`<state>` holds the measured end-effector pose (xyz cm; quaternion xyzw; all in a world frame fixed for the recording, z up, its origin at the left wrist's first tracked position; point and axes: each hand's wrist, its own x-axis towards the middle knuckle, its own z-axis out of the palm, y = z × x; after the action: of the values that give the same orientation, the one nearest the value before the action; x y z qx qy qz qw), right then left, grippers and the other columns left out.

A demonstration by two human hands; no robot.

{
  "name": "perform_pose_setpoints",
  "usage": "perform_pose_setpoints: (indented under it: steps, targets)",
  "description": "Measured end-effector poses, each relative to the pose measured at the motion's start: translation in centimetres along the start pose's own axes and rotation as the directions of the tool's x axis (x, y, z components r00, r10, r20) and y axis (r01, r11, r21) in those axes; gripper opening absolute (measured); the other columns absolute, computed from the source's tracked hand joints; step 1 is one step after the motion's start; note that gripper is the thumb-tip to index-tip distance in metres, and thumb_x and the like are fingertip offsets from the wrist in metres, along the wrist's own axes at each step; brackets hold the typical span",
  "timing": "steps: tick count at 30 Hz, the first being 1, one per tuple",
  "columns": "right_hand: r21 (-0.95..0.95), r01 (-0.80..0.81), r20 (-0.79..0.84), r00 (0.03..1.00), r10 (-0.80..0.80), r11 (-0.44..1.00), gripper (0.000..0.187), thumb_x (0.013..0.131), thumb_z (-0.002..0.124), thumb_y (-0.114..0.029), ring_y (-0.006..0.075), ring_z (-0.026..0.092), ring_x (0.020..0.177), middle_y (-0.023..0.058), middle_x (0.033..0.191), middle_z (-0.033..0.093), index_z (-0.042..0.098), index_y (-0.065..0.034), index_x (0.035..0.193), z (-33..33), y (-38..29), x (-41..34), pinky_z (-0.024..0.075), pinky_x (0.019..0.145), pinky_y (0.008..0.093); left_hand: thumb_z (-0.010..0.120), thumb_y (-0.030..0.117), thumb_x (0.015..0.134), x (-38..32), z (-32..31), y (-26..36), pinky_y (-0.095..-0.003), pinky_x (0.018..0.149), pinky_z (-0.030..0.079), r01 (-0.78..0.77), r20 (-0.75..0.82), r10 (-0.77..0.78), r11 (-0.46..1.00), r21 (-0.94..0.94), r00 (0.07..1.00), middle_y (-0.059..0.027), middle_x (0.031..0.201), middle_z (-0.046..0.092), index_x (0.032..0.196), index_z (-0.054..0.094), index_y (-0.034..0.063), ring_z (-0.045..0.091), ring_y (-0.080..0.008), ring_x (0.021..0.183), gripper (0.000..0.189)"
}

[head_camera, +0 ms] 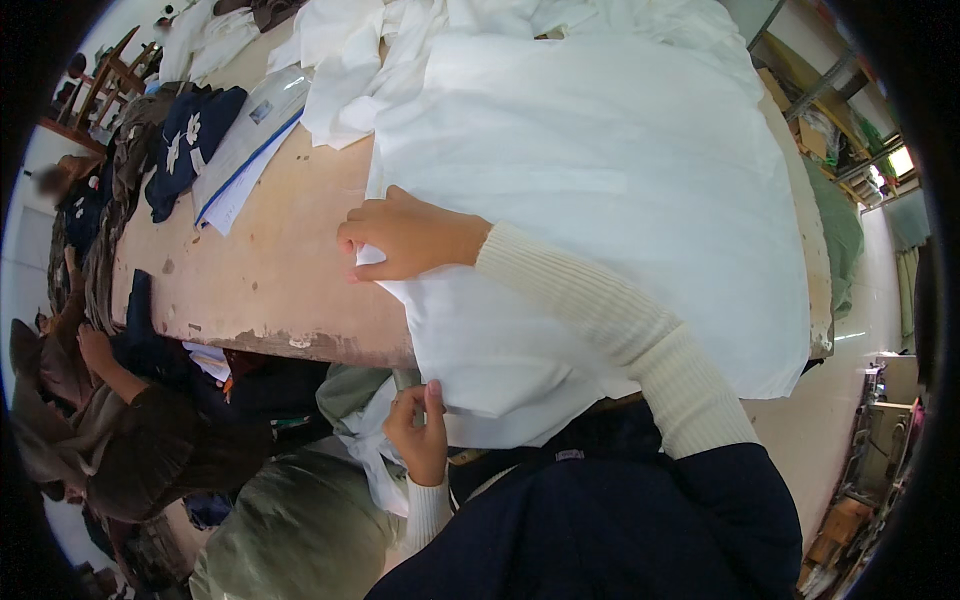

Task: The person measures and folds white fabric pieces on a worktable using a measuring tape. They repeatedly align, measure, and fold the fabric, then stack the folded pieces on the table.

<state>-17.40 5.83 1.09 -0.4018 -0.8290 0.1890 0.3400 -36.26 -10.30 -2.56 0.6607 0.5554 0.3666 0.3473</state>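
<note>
A large sheet of white fabric [600, 150] lies spread over the table and hangs over its near edge. My right hand [416, 234] reaches across it and grips its left edge, with a small fold of cloth showing between thumb and fingers. Lower down, beside the table's near edge, my left hand [420, 431] pinches the hanging left edge of the same fabric between thumb and forefinger. The exact grip of the left fingertips is partly hidden.
The worn wooden table [255, 292] has a chipped near edge. On its left lie a clear zip folder [251, 142] with papers and a navy garment [191, 142] with white flowers. Crumpled white cloth [337, 82] lies behind. Other people work at left; a grey-green sack [300, 532] stands below.
</note>
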Motion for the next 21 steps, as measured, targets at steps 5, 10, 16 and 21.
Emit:
perform_pose_setpoints:
  steps: [5,10,16,21]
  targets:
    - [0.198,-0.002,-0.026,1.0,0.008,0.98,0.016,0.088,0.054,-0.021,0.031,0.056,0.088,0.0099,0.091,0.055,0.054,-0.0052,0.092,0.9,1.1,0.2,0.0406,0.082,0.0413,0.064,0.012,0.085,-0.2,0.1,-0.4,-0.0264,0.054,0.035,0.02,0.006,-0.02,1.0,0.014,1.0,-0.005,0.058,0.051,0.069,0.058,-0.0014,0.045,-0.0131,0.054,0.022]
    - [0.324,0.01,-0.271,0.959,0.082,0.946,0.011,0.089,0.052,-0.018,0.0322,0.056,0.087,0.0122,0.094,0.052,0.055,-0.008,0.093,0.9,2.0,0.2,0.0425,0.079,0.0429,0.063,0.011,0.085,0.4,-0.5,-0.4,-0.0287,0.057,0.034,-0.241,0.153,0.211,0.947,0.213,0.965,-0.0044,0.059,0.055,0.07,0.061,0.0028,0.049,-0.0154,0.058,0.017]
    - [0.192,0.076,-0.19,0.981,-0.039,0.978,0.013,0.087,0.056,-0.023,0.0312,0.056,0.083,0.0109,0.092,0.051,0.057,-0.0107,0.088,1.1,1.0,0.3,0.0433,0.076,0.0418,0.057,0.023,0.09,10.1,-1.7,2.2,-0.0297,0.052,0.036,-0.22,-0.038,0.227,0.967,0.128,0.973,-0.0047,0.056,0.057,0.078,0.064,-0.0011,0.051,-0.0152,0.051,0.028]
    - [0.123,-0.022,-0.107,0.994,0.036,0.992,0.013,0.086,0.058,-0.024,0.0297,0.054,0.082,0.0088,0.096,0.052,0.061,-0.0119,0.087,1.1,1.7,0.3,0.0423,0.079,0.0379,0.062,0.026,0.088,11.0,1.0,4.7,-0.0262,0.047,0.034,-0.06,0.076,0.051,0.991,0.122,0.996,-0.0042,0.052,0.052,0.079,0.063,-0.0058,0.043,-0.0088,0.047,0.033]
